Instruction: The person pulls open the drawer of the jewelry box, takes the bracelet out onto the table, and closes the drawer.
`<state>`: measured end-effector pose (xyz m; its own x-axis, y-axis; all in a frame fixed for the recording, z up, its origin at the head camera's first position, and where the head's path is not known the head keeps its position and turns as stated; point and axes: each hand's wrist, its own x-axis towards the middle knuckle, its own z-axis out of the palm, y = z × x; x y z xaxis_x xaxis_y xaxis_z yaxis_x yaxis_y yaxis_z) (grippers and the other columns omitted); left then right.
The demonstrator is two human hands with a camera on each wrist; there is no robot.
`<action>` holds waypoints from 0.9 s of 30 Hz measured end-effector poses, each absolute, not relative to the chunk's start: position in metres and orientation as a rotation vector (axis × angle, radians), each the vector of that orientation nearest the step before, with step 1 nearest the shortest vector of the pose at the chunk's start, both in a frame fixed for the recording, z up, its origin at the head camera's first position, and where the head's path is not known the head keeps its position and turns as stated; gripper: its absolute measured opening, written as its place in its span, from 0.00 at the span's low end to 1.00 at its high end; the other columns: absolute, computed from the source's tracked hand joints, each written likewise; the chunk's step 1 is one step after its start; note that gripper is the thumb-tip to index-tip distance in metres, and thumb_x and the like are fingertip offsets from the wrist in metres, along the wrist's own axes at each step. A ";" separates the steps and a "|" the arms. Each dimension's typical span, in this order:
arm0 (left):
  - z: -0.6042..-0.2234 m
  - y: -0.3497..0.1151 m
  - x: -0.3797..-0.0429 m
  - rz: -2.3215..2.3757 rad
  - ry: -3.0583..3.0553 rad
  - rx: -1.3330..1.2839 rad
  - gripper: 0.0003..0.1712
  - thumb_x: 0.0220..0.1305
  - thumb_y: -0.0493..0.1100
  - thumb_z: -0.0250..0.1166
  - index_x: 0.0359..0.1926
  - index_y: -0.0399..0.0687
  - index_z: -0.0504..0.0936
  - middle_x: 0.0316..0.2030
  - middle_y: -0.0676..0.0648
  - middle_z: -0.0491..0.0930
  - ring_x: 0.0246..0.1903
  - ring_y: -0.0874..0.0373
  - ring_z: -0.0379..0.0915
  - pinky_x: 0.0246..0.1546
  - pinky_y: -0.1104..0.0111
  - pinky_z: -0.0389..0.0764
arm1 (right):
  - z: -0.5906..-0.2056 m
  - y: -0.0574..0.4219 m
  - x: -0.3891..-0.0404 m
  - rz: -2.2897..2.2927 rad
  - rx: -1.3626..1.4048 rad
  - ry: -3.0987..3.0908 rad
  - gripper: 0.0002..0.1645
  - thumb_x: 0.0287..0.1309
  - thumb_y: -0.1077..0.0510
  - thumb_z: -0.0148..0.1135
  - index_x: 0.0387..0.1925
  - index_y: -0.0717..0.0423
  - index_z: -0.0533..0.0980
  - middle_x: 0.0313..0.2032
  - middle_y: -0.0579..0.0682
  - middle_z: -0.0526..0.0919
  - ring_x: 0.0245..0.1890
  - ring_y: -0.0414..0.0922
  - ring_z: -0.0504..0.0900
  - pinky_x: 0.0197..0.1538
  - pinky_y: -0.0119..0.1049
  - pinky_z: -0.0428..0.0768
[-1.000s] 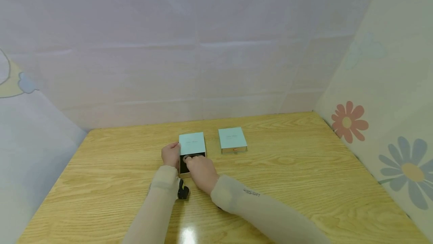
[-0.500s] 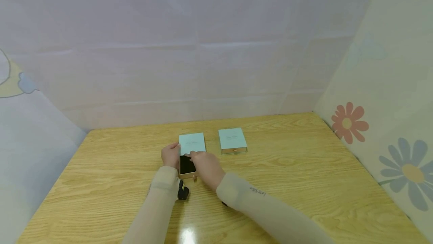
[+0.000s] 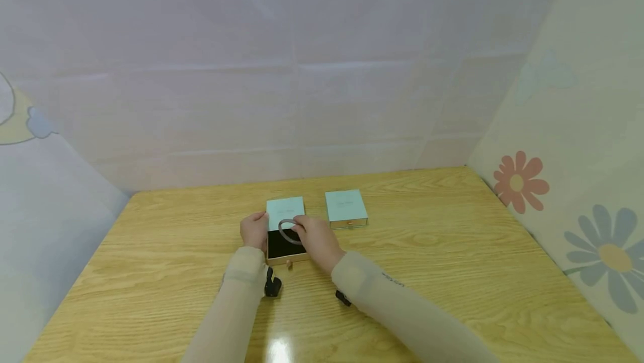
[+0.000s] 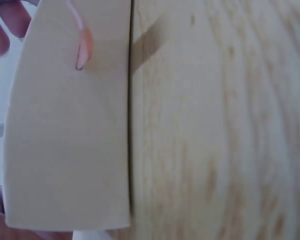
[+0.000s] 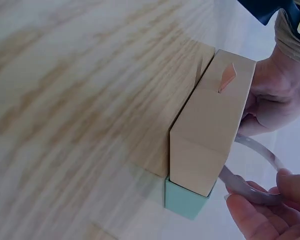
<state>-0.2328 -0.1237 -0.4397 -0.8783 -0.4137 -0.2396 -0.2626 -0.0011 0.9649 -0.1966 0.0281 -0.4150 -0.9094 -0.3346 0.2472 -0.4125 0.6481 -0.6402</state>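
A jewellery box with a pale mint sleeve [image 3: 283, 210] lies on the table, its black-lined drawer [image 3: 279, 246] pulled out toward me. My left hand [image 3: 254, 231] holds the box at its left side, the thumb by the sleeve's edge. Above the drawer, my right hand [image 3: 318, 240] pinches a greyish-lavender bangle [image 5: 246, 189] between thumb and fingers, the ring tilted up over the opening. The drawer's beige front [image 4: 65, 150] with its small orange pull tab [image 4: 85, 49] fills much of the left wrist view. Most of the left hand's fingers are hidden by the box.
A second mint box [image 3: 346, 205] sits closed to the right, its tab facing me. The wooden table [image 3: 453, 240] meets a pale cloth backdrop [image 3: 231, 105] behind, with flower-printed cloth at the right.
My right hand has lifted the bangle up out of the drawer and drawn slightly back to the right, uncovering the black lining. The left hand and both boxes have stayed put.
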 end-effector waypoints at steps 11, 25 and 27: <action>-0.438 -0.122 -0.232 -2.021 -2.144 0.726 0.19 0.71 0.34 0.53 0.58 0.26 0.75 0.60 0.29 0.70 0.53 0.44 0.70 0.49 0.67 0.76 | -0.424 0.040 -0.203 1.861 0.379 -2.586 0.14 0.67 0.68 0.56 0.50 0.75 0.77 0.37 0.68 0.82 0.32 0.56 0.84 0.32 0.37 0.85; -0.437 -0.122 -0.231 -2.057 -2.138 0.707 0.20 0.72 0.33 0.51 0.61 0.25 0.72 0.63 0.29 0.67 0.65 0.39 0.60 0.65 0.54 0.65 | -0.425 0.058 -0.205 2.198 0.194 -2.426 0.17 0.67 0.68 0.55 0.53 0.77 0.74 0.36 0.70 0.82 0.30 0.55 0.86 0.35 0.46 0.86; -0.437 -0.122 -0.231 -2.058 -2.135 0.708 0.20 0.72 0.33 0.51 0.61 0.25 0.72 0.63 0.29 0.67 0.65 0.39 0.60 0.65 0.53 0.65 | -0.424 0.060 -0.206 2.213 0.169 -2.414 0.17 0.67 0.68 0.55 0.52 0.78 0.74 0.35 0.70 0.83 0.30 0.53 0.87 0.35 0.46 0.86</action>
